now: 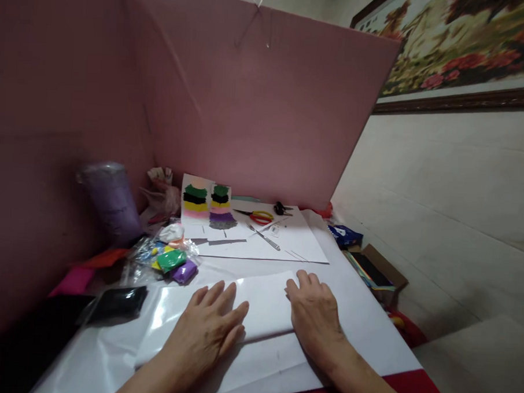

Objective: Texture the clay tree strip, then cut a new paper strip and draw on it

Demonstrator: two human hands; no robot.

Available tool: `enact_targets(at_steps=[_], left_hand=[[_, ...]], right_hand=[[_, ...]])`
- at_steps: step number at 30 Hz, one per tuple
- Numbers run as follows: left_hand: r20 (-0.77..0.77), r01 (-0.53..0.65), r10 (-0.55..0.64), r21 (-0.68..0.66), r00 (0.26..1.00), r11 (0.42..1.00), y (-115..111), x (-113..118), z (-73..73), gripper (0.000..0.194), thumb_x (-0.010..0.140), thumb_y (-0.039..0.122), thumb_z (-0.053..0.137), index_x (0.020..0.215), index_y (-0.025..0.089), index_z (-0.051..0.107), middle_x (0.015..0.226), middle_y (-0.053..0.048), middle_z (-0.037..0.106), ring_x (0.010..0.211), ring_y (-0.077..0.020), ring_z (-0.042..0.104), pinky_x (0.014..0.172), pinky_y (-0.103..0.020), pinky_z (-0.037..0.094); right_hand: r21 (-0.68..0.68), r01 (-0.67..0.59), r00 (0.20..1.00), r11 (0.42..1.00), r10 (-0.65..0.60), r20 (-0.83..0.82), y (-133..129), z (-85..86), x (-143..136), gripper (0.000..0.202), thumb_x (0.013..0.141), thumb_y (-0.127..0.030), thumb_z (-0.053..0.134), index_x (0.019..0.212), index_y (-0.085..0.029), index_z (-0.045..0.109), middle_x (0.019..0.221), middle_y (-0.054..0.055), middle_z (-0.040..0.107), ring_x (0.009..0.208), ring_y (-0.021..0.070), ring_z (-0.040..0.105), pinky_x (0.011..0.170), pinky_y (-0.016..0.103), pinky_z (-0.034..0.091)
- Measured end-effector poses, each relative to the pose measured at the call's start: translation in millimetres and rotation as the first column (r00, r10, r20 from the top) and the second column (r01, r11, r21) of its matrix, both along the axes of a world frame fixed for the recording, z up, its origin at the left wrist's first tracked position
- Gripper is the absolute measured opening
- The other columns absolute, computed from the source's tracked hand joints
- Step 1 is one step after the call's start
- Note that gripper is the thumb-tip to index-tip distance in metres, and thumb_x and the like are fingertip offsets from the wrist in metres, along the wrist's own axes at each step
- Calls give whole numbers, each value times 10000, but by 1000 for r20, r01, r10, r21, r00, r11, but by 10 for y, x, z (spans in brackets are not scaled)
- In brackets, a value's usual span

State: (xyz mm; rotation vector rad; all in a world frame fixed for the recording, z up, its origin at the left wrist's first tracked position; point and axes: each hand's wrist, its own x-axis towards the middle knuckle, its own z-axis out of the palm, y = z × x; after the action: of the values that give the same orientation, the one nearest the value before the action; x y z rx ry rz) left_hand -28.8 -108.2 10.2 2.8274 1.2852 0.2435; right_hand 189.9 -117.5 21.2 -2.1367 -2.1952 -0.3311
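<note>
A long white folded sheet [263,306], glossy toward its left end, lies across the near part of the table. My left hand [206,324] rests on it palm down, with its fingers stretched and somewhat apart. At the sheet's right end is my right hand [315,309], its fingers curled and closed around the edge. Whether its thumb is under the sheet is hidden.
Left of the sheet are a black packet [117,304] and several coloured clay packets [172,260]. Behind lie a white board [303,239], scissors [261,217], a craft knife [266,238] and two colour-swatch cards [196,199]. A purple cylinder [114,201] stands left.
</note>
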Motion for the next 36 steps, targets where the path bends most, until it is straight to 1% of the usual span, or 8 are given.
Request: enact_targets(at_steps=[3, 5, 8, 13, 17, 24, 30, 36], left_hand=[[28, 6, -6, 5, 1000, 1000, -2, -8, -33, 374, 953, 343, 370, 1273, 343, 564, 1376, -77, 538, 1266, -346, 451, 982, -546, 366], [54, 7, -8, 21, 999, 1000, 5, -22, -65, 368, 957, 365, 363, 1263, 334, 566, 1374, -70, 537, 1266, -342, 447, 990, -540, 360], [70, 8, -9, 13, 998, 1000, 11, -36, -88, 360, 954, 369, 372, 1245, 305, 575, 1394, -71, 517, 1278, -337, 433, 1018, -542, 338], [35, 19, -18, -29, 999, 999, -1, -53, -56, 406, 941, 376, 410, 1329, 302, 504, 1410, -103, 498, 1307, -353, 416, 1024, -573, 346], [-61, 21, -23, -43, 998, 999, -60, -158, -76, 441, 894, 275, 508, 1332, 223, 494, 1398, -152, 505, 1307, -346, 430, 1029, -571, 362], [-137, 24, -12, 80, 990, 997, -191, -368, -208, 441, 861, 47, 419, 1270, 186, 511, 1322, -147, 569, 1236, -300, 511, 973, -484, 428], [-188, -10, 24, 71, 982, 997, -138, -275, -73, 277, 869, 36, 405, 1054, 166, 565, 1017, -111, 648, 973, -260, 617, 773, -394, 484], [-259, -38, 68, 120, 964, 992, -83, -242, -46, 274, 867, 10, 369, 987, 166, 559, 935, -103, 638, 867, -260, 623, 696, -372, 479]], right_hand=[[32, -273, 948, 962, 274, -161, -21, 64, -80, 293, 930, -138, 446, 1134, -161, 656, 1226, 138, 633, 1107, 284, 565, 924, 430, 441], [19, -483, 839, 875, 469, -274, -47, 51, -146, 394, 940, -257, 487, 1318, -166, 548, 1395, 117, 531, 1277, 275, 463, 1070, 449, 349], [-89, -628, 733, 773, 549, -401, -91, -60, -222, 614, 913, -354, 527, 1466, -151, 352, 1518, 116, 363, 1408, 263, 301, 1158, 460, 237], [-168, -602, 739, 780, 466, -487, -123, -235, -253, 688, 908, -325, 512, 1505, -131, 232, 1553, 127, 257, 1445, 242, 211, 1179, 478, 191], [-148, -602, 738, 785, 476, -478, -118, -222, -263, 621, 930, -366, 483, 1480, -131, 313, 1539, 135, 288, 1437, 249, 237, 1173, 498, 198], [-117, -590, 755, 799, 494, -431, -152, -174, -305, 511, 958, -346, 435, 1423, -134, 426, 1511, 146, 363, 1425, 257, 268, 1167, 487, 200], [-67, -582, 763, 811, 516, -389, -160, -153, -368, 507, 926, -372, 485, 1369, -125, 489, 1457, 181, 445, 1387, 290, 341, 1138, 485, 241], [-65, -517, 815, 853, 468, -341, -110, -121, -475, 390, 805, -165, 509, 1182, -138, 603, 1360, 157, 556, 1318, 279, 442, 1088, 442, 318]])
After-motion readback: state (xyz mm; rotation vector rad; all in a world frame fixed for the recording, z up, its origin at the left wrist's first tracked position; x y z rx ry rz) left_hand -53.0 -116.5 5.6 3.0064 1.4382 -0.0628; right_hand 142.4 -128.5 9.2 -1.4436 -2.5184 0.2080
